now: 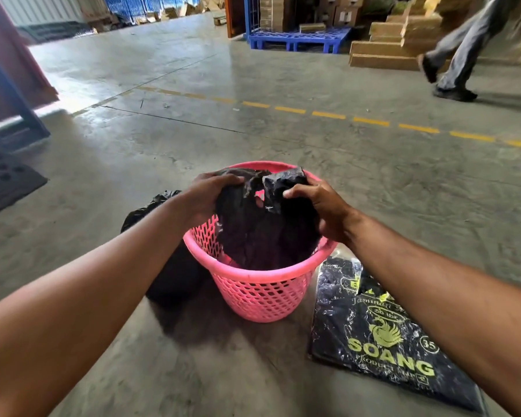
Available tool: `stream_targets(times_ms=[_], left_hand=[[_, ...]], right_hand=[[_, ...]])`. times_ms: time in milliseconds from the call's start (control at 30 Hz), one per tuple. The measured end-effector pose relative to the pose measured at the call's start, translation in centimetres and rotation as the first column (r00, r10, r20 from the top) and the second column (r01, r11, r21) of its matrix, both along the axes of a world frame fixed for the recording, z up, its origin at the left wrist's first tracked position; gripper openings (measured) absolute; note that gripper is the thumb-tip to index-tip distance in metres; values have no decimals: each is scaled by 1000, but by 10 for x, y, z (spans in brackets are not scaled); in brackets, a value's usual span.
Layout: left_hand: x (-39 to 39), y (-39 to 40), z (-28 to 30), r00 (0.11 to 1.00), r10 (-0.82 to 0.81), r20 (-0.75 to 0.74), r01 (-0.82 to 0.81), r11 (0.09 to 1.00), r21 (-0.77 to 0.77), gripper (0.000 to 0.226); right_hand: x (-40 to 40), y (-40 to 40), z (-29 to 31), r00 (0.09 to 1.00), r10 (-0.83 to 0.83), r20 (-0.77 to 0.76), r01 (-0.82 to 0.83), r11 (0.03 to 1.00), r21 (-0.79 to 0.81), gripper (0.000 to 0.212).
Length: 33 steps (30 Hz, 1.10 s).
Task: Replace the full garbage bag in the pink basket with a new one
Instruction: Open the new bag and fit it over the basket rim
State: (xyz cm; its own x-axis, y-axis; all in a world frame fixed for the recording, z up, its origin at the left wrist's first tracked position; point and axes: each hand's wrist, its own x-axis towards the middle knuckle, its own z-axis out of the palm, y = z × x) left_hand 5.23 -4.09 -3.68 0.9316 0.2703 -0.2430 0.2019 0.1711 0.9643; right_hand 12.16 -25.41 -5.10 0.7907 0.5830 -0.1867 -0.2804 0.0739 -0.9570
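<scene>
- The concrete floor point(283, 139) carries everything; a dashed yellow line point(370, 121) crosses it beyond the basket.
- A pack of black bags point(373, 341) printed "SOANG" lies flat just right of the basket.
- The full garbage bag point(169, 278), black and bulging, sits on the floor against the basket's left side.
- The pink basket point(262, 290) stands upright, mouth up, with its near rim bare.
- The new garbage bag point(265, 230) hangs crumpled in the basket's mouth, long axis roughly vertical, with its top edge raised above the far rim.
- The left hand point(208, 194) has its grip closed over the bag's upper left edge.
- The right hand point(319, 206) pinches the upper right flap, fingers curled round the plastic.
- A passer-by's legs point(457, 55) show far right.
</scene>
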Motion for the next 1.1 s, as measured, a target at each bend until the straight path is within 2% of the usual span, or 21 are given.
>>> stream_targets(times_ms=[67, 133, 233, 400, 467, 567, 633, 700, 800, 900, 967, 1000, 1033, 1100], left_hand=[[-5, 18, 1, 1000, 21, -4, -21, 1000, -16, 10], [-11, 38, 4, 999, -4, 32, 5, 999, -38, 16], [-20, 61, 9, 997, -41, 65, 42, 999, -11, 27], [-34, 75, 20, 989, -137, 50, 126, 974, 186, 41], [-46, 79, 27, 986, -156, 58, 139, 962, 235, 35], [-78, 80, 35, 973, -221, 72, 187, 928, 322, 23], [-104, 80, 27, 968, -239, 80, 187, 894, 407, 24], [-129, 82, 10, 975, -201, 92, 136, 874, 466, 30], [-158, 85, -24, 972, -187, 145, 85, 847, 525, 34], [-178, 86, -55, 947, -264, 181, 121, 821, 559, 40], [-182, 86, -75, 940, -301, 162, 134, 762, 633, 45], [-183, 83, -87, 954, -274, 121, 134, 753, 645, 37], [-183, 84, -100, 971, -230, 67, 143, 783, 606, 31], [-186, 86, -122, 990, -113, -88, 139, 906, 400, 47]], right_hand=[[1, -4, 2, 995, 72, -68, -69, 997, 45, 30], [4, -8, 4, 999, 28, -22, -28, 999, 15, 29], [10, -20, 10, 998, -27, 62, 29, 999, -22, 17], [17, -45, 36, 976, 29, 214, -8, 995, -98, 45], [18, -58, 46, 970, 87, 227, -61, 991, -121, 52], [11, -85, 56, 942, 181, 281, -146, 979, -140, 36], [0, -105, 53, 903, 227, 364, -177, 970, -167, 26], [-14, -125, 41, 860, 231, 456, -138, 964, -228, 19], [-33, -153, 11, 835, 216, 506, -55, 948, -314, 27], [-53, -164, -26, 877, 200, 436, -29, 929, -368, 26], [-60, -168, -51, 909, 252, 331, -100, 905, -414, 30], [-62, -169, -64, 927, 280, 251, -154, 892, -426, 33], [-61, -170, -76, 946, 281, 159, -189, 881, -433, 36], [-63, -171, -97, 983, 185, -12, -170, 874, -454, 40]])
